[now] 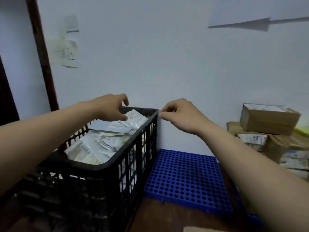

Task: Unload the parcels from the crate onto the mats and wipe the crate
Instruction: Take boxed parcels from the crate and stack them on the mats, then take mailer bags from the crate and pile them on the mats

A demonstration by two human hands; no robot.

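Note:
A black slatted crate (107, 166) stands on the floor at the left, filled with several white and grey plastic parcels (102, 143). My left hand (110, 106) reaches over the crate's far end, its thumb touching the top white parcel (135, 120) and its fingers curled above it. My right hand (180, 114) hovers just right of the crate's far right corner with fingers loosely curled, holding nothing. A blue perforated mat (182, 180) lies on the floor to the right of the crate, against the wall.
Cardboard boxes (269, 118) are stacked at the right by the wall, with more parcels under them. A dark door frame (41, 52) rises at the left. Brown floor (163, 218) shows in front of the mat.

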